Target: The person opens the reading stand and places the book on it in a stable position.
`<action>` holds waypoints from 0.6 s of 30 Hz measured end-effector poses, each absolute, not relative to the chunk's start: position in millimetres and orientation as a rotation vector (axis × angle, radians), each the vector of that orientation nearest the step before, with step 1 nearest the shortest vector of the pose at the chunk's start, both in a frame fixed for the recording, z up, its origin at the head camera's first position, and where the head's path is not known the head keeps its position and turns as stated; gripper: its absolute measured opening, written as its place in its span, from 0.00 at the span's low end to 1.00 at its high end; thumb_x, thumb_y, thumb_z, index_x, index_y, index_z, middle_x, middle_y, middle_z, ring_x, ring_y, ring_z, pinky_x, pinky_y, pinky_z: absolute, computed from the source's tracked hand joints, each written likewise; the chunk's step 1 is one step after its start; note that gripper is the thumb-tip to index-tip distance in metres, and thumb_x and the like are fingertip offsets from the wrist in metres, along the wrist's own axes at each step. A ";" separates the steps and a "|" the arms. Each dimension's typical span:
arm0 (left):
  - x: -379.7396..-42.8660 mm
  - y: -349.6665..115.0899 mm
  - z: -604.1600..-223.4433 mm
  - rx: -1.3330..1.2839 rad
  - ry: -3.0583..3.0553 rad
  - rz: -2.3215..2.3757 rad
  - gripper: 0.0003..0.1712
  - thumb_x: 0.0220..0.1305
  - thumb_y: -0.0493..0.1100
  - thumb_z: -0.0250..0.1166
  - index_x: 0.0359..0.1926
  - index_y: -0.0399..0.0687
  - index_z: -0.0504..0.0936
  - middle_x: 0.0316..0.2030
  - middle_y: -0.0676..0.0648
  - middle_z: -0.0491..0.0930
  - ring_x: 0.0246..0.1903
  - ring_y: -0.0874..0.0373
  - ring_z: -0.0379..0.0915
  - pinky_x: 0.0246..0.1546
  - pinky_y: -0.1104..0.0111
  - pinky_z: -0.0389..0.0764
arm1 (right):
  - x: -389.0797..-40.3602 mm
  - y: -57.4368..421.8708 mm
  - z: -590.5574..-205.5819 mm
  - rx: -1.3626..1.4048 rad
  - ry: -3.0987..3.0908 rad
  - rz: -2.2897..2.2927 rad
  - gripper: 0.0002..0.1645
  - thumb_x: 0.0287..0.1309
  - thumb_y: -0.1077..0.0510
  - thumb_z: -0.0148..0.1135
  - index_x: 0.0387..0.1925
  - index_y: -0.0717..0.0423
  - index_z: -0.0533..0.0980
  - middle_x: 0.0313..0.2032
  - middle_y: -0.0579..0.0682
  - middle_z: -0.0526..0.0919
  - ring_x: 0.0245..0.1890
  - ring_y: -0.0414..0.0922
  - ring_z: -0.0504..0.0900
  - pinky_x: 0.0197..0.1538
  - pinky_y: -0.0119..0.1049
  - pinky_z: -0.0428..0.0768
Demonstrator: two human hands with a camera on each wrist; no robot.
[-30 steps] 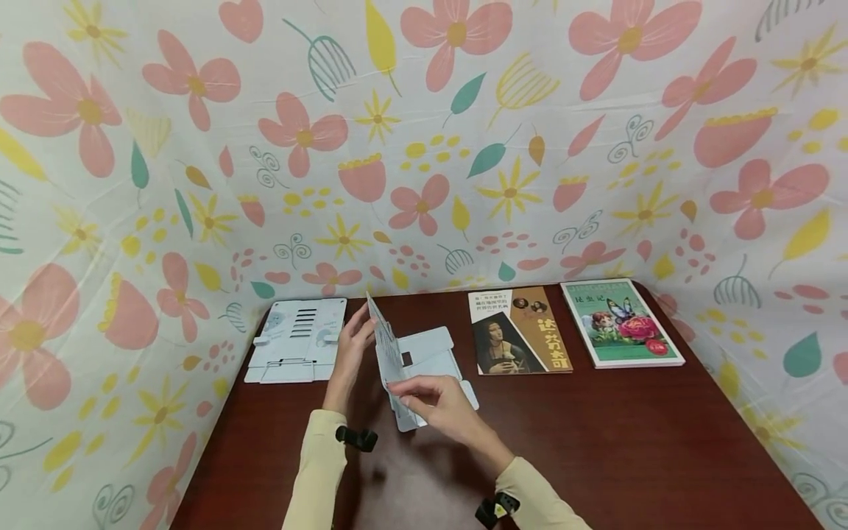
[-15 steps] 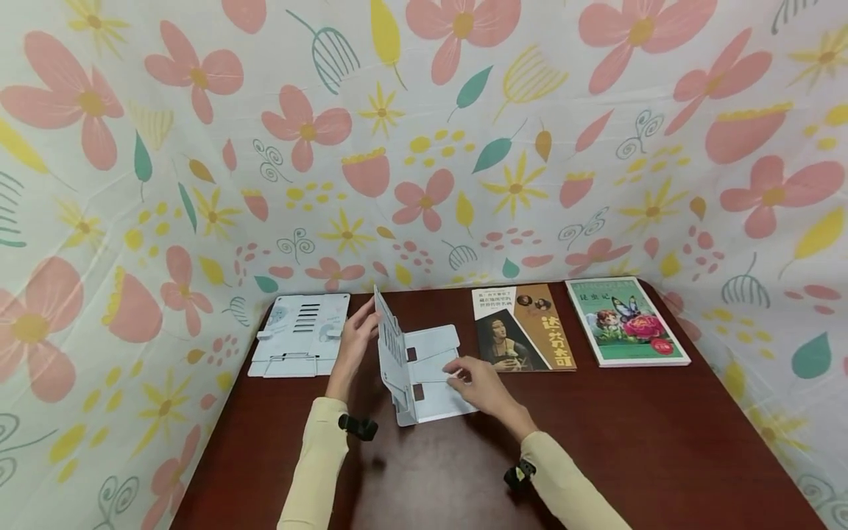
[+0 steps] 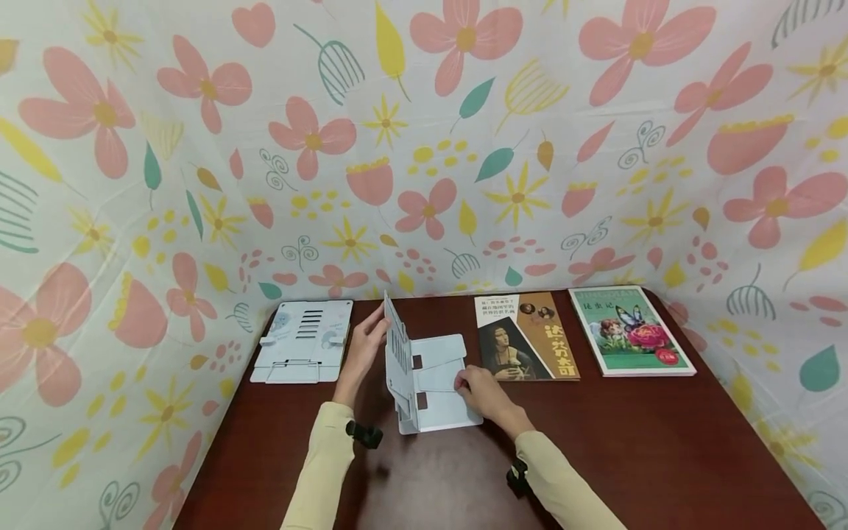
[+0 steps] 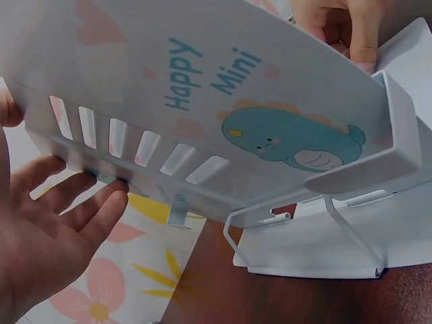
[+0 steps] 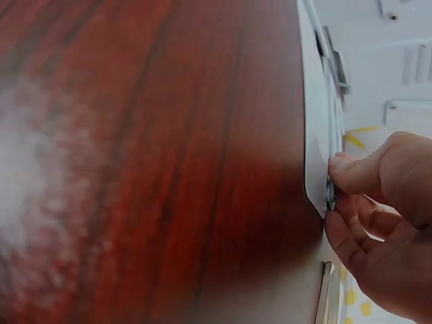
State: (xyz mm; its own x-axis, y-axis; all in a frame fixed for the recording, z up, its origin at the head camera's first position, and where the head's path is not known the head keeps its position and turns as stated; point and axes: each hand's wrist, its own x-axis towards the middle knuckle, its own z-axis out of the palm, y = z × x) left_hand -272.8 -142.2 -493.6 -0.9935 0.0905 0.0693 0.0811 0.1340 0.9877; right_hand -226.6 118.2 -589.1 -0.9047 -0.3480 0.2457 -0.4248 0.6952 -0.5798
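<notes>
A white folding stand [image 3: 440, 405] stands mid-table, its slotted panel [image 3: 400, 357] upright between the hands. A second stand [image 3: 301, 340] lies left; a brown book [image 3: 556, 346] and a green book [image 3: 632, 333] lie right. The left wrist view reveals the panel's blue dinosaur [image 4: 283, 138], hidden from the head view. The left hand's [image 3: 363, 350] loosely spread fingers touch the panel; the right hand [image 3: 486, 394] pinches the stand's right edge.

White stand [image 3: 442, 406], printed blue creature [image 4: 293, 138] and blue lettering [image 4: 183, 74] — reddish-brown desk [image 3: 649, 456] — far white cloth [image 3: 424, 154] flowered in pink, yellow and teal.
</notes>
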 end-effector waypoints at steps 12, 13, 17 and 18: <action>-276.4 -115.1 -486.5 0.228 2.446 1.993 0.32 0.74 0.54 0.58 0.76 0.59 0.66 0.64 0.37 0.77 0.59 0.42 0.79 0.58 0.53 0.81 | -233.9 134.7 -597.7 0.685 -2.681 1.271 0.06 0.61 0.69 0.65 0.31 0.57 0.80 0.29 0.48 0.78 0.29 0.36 0.73 0.34 0.29 0.74; -276.2 -112.1 -485.9 0.233 2.458 1.979 0.32 0.74 0.55 0.58 0.76 0.59 0.66 0.64 0.37 0.77 0.58 0.41 0.79 0.57 0.53 0.81 | -234.1 134.9 -598.8 0.684 -2.680 1.278 0.06 0.61 0.69 0.65 0.32 0.57 0.80 0.29 0.48 0.79 0.30 0.36 0.73 0.34 0.28 0.75; -274.9 -101.6 -486.6 0.232 2.558 1.884 0.33 0.73 0.59 0.59 0.75 0.63 0.67 0.65 0.40 0.77 0.56 0.44 0.82 0.51 0.54 0.84 | -232.0 134.4 -602.4 0.690 -2.671 1.315 0.05 0.61 0.69 0.66 0.32 0.58 0.80 0.30 0.49 0.79 0.30 0.37 0.74 0.35 0.28 0.74; -274.3 -99.5 -487.3 0.231 2.579 1.860 0.32 0.72 0.59 0.59 0.74 0.64 0.68 0.65 0.42 0.77 0.56 0.46 0.82 0.49 0.56 0.84 | -230.5 134.3 -602.9 0.692 -2.666 1.327 0.05 0.61 0.70 0.65 0.32 0.59 0.80 0.29 0.50 0.79 0.29 0.37 0.74 0.34 0.28 0.74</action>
State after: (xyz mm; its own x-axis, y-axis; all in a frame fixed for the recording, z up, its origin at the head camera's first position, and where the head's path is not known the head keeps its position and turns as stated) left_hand -274.3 -99.5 -487.3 -0.9884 0.0897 0.1225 0.1446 0.3091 0.9400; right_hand -230.5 134.3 -602.9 -0.8943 -0.3572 0.2695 -0.4304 0.5219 -0.7364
